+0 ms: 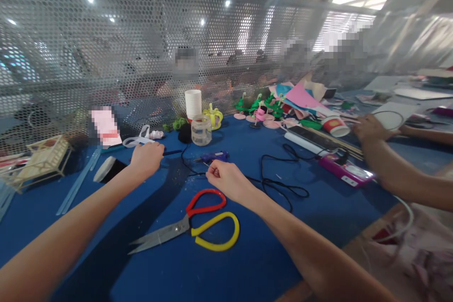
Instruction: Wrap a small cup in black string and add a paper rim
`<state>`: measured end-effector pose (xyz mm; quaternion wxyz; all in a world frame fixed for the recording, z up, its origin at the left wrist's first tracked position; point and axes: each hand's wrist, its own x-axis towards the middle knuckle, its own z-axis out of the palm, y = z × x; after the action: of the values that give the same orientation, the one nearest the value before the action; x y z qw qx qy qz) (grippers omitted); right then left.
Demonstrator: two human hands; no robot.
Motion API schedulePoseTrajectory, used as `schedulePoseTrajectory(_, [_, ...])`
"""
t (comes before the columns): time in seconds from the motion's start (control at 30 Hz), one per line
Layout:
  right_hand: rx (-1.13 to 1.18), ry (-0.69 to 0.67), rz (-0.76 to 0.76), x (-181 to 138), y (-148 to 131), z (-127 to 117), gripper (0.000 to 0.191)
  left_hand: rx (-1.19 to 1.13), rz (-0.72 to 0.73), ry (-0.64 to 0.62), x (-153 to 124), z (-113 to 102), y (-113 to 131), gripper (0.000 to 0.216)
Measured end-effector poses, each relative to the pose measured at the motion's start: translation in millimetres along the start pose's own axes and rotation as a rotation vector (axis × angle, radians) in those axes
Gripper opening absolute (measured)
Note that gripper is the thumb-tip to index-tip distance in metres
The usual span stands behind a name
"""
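Observation:
My left hand is closed, with a dark blue thin stick jutting out from its right side. White ribbon curls just behind that hand. My right hand is pinched closed; a thin, pale bit shows at its fingertips, too small to name. Right behind it lies a blue glue gun. Large scissors, with one red and one yellow handle, lie partly spread on the blue table below both hands. A clear jar stands beyond, beside a ball of black yarn.
Left are a small wooden-stick model, a black-and-white roll and a phone. Black cord snakes to a purple power strip. Another person's hand reaches in at right near a paper cup. Perforated metal panels stand behind.

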<state>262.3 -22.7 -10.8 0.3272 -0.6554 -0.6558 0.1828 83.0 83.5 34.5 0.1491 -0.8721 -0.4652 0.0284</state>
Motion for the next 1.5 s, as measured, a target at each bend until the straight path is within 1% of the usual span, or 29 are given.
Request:
schedulePoseTrajectory(0.1, [0.043, 0.006, -0.004, -2, -2, -1, 0.015, -0.011, -0.008, 0.037, 0, -7, 3, 0.023])
schedulePoseTrajectory(0.17, [0.073, 0.023, -0.003, -3, -3, -2, 0.014, -0.026, -0.018, 0.038, 2, -6, 5, 0.022])
schedulePoseTrajectory(0.27, [0.132, 0.046, -0.001, -4, -4, -6, 0.012, -0.055, -0.045, -0.005, 3, 6, 4, 0.020])
schedulePoseTrajectory(0.37, [0.206, 0.055, -0.007, -3, -4, -9, 0.013, -0.089, -0.086, -0.042, -2, 21, -2, 0.021])
schedulePoseTrajectory(0.47, [0.364, 0.027, 0.017, -5, -6, -12, 0.016, -0.139, -0.094, -0.048, -11, 26, -7, 0.020])
schedulePoseTrajectory(0.53, [0.502, -0.049, 0.059, -7, -10, -11, 0.017, -0.200, -0.037, -0.028, -17, 24, -5, 0.021])
schedulePoseTrajectory(0.63, [0.634, -0.160, 0.098, -13, -17, -7, 0.016, -0.345, 0.125, 0.010, -29, 21, 12, 0.041])
schedulePoseTrajectory(0.67, [0.654, -0.179, 0.094, -15, -19, -4, 0.015, -0.418, 0.178, 0.031, -33, 21, 19, 0.045])
schedulePoseTrajectory(0.7, [0.666, -0.194, 0.086, -17, -21, -1, 0.015, -0.592, 0.257, 0.087, -37, 22, 26, 0.047])
schedulePoseTrajectory(0.73, [0.674, -0.206, 0.077, -18, -22, 2, 0.014, -0.717, 0.328, 0.129, -41, 24, 32, 0.050])
schedulePoseTrajectory(0.77, [0.680, -0.219, 0.070, -19, -22, 4, 0.014, -0.783, 0.360, 0.141, -44, 27, 37, 0.050])
schedulePoseTrajectory(0.8, [0.690, -0.232, 0.068, -19, -22, 6, 0.014, -0.850, 0.360, 0.137, -47, 29, 41, 0.044])
schedulePoseTrajectory(0.9, [0.747, -0.272, 0.111, -18, -18, 8, 0.014, -0.967, 0.253, 0.073, -52, 35, 44, 0.021])
schedulePoseTrajectory(0.97, [0.819, -0.296, 0.162, -15, -16, 8, 0.016, -1.069, 0.189, 0.045, -52, 37, 43, 0.016])
schedulePoseTrajectory(1.03, [0.895, -0.314, 0.206, -14, -14, 7, 0.016, -1.239, 0.132, 0.027, -52, 38, 42, 0.021])
schedulePoseTrajectory(1.1, [0.952, -0.329, 0.232, -13, -14, 6, 0.016, -1.457, 0.021, -0.033, -52, 38, 43, 0.039])
schedulePoseTrajectory(1.13, [0.968, -0.338, 0.239, -14, -14, 7, 0.015, -1.562, -0.040, -0.087, -52, 38, 45, 0.047])
schedulePoseTrajectory(1.17, [0.977, -0.348, 0.242, -14, -14, 7, 0.015, -1.657, -0.089, -0.153, -52, 37, 46, 0.050])
schedulePoseTrajectory(1.2, [0.980, -0.360, 0.242, -15, -15, 8, 0.015, -1.742, -0.117, -0.225, -52, 37, 49, 0.049])
schedulePoseTrajectory(1.27, [0.969, -0.384, 0.236, -17, -15, 12, 0.014, -1.883, -0.108, -0.338, -53, 36, 53, 0.037])
schedulePoseTrajectory(1.33, [0.950, -0.404, 0.228, -19, -15, 15, 0.014, -1.962, -0.070, -0.374, -54, 37, 56, 0.022])
schedulePoseTrajectory(1.4, [0.930, -0.420, 0.219, -19, -14, 18, 0.014, -1.957, -0.051, -0.354, -55, 37, 58, 0.015])
schedulePoseTrajectory(1.5, [0.905, -0.422, 0.213, -19, -15, 17, 0.013, -1.883, -0.052, -0.298, -56, 38, 58, 0.016])
